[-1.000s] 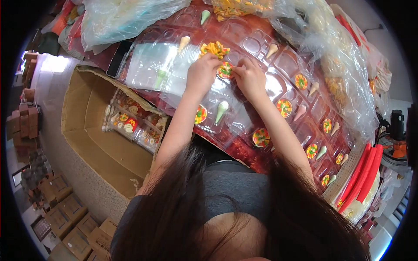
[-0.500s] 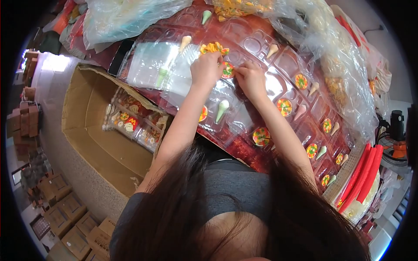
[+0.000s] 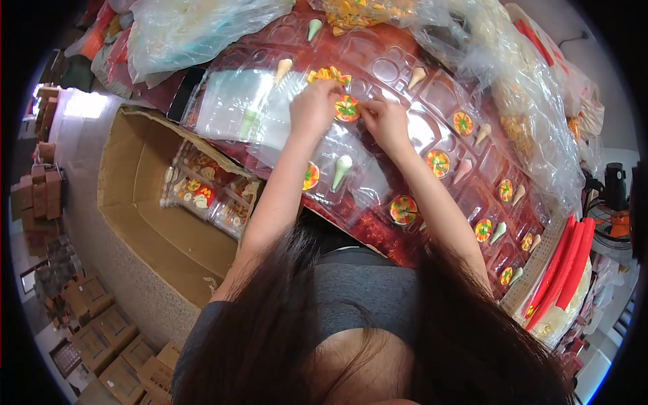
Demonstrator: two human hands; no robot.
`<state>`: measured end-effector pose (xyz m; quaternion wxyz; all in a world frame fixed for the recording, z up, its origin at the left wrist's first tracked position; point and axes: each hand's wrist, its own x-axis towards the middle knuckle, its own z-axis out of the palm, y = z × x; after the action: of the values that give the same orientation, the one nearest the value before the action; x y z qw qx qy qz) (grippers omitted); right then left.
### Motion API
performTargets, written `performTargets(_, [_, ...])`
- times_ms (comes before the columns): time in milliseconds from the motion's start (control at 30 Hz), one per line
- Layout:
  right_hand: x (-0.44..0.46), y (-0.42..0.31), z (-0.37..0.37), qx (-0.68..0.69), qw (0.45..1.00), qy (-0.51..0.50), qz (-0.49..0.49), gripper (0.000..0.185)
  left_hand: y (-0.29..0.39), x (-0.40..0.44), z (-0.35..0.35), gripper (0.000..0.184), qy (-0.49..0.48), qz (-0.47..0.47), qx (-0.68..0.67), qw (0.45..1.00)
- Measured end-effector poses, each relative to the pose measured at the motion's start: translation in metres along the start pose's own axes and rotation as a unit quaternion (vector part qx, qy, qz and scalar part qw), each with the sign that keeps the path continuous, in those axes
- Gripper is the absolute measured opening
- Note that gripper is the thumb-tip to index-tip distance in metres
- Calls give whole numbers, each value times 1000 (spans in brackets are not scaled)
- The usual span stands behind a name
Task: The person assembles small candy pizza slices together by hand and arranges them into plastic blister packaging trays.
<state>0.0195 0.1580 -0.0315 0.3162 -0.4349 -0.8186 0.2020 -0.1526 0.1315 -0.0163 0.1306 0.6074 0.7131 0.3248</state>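
Between my two hands lies a round, colourful pizza-like piece [image 3: 347, 108] in a clear plastic tray [image 3: 378, 44]. My left hand [image 3: 315, 110] is at its left edge, fingers pinched together beside a pile of orange wedge pieces [image 3: 329, 74]; what they hold is too small to name. My right hand [image 3: 385, 121] touches the right side of the round piece, thumb and finger pinched, their contents hidden. Ice-cream-cone pieces, one green [image 3: 342, 171] and one tan [image 3: 416, 77], lie in other compartments. More round pieces [image 3: 437, 163] sit to the right.
An open cardboard box [image 3: 162, 229] with packed trays [image 3: 196, 189] stands at the left. Clear plastic bags [image 3: 202, 34] lie along the far edge. Red tubes [image 3: 563, 270] are at the right, by a woven basket [image 3: 533, 270]. A dark phone-like object [image 3: 185, 94] lies near the box.
My left hand has shifted slightly left and down, after covering part of the round piece half a second ago. My right hand stays beside it. The view has shifted a little.
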Motion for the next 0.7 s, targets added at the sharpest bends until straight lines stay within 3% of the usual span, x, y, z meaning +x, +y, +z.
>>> performTargets(100, [-2, -4, -3, 28, 999, 5, 24, 10, -8, 0, -18, 12, 10, -37, -74, 996])
performTargets(233, [-4, -8, -1, -105, 993, 13, -44, 13, -20, -5, -43, 12, 10, -82, -123, 989])
performTargets(433, [2, -2, 4, -101, 993, -1, -66, 12, -7, -20, -29, 11, -42, -54, -24, 997])
performTargets(567, [-1, -7, -7, -8, 1000, 19, 14, 13, -14, -20, -6, 12, 56, 43, 61, 996])
performTargets(700, [-9, -27, -20, 86, 993, 31, 69, 14, -13, -21, -11, 12, 45, -8, -30, 999])
